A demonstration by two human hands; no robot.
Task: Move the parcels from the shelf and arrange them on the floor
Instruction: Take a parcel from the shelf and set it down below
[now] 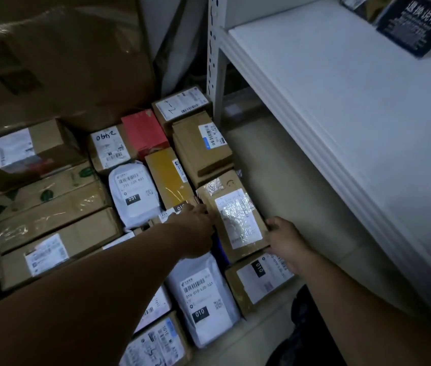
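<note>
Brown cardboard parcel (235, 220) is being seated in the right-hand row on the floor (288, 180), beside the shelf (341, 101). Right grip (285, 241) holds its near corner; left grip (195, 228) touches its left edge, closure cannot be told. Next: lower flat, align with neighbours, release.

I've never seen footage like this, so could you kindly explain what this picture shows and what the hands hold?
No machine here: a person wears a camera on the head, looking down at their bare arms. The right hand grips the corner of a flat brown cardboard parcel with a taped white label; the left hand touches its left edge. Around it, a red box and white plastic mailer bags lie among brown boxes on the floor beside a white metal shelf.
</note>
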